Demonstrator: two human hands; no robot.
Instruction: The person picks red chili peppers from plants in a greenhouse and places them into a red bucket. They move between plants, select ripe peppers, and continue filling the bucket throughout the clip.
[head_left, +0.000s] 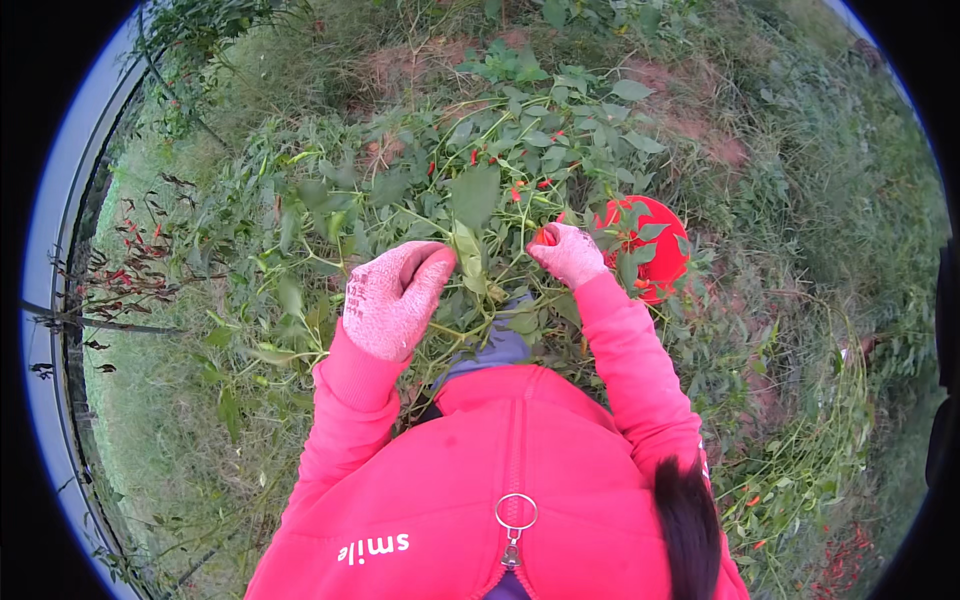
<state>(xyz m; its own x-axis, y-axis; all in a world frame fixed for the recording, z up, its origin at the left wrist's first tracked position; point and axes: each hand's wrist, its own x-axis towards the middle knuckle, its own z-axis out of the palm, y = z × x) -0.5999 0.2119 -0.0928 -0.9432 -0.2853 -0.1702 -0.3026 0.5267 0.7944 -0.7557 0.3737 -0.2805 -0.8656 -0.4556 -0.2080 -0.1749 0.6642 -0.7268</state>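
Observation:
My left hand (397, 296), in a pink knitted work glove, has thumb and fingers closed on a stem or leaf of a chilli pepper plant (551, 139); the exact part is hidden. Between the fingertips of my gloved right hand (568, 251) is a red chilli pepper (545, 238). Green leaves hang between the two hands. More red chillies (515, 193) show on the branches just beyond them. Just right of my right hand stands a red bucket (670, 251), partly behind leaves, with red chillies inside it.
A dried plant with red pods (131, 274) is at the far left. Uprooted-looking chilli branches (810, 465) and a patch of red chillies (847, 559) lie at the lower right. Grass and bare reddish soil (690, 124) surround the plants.

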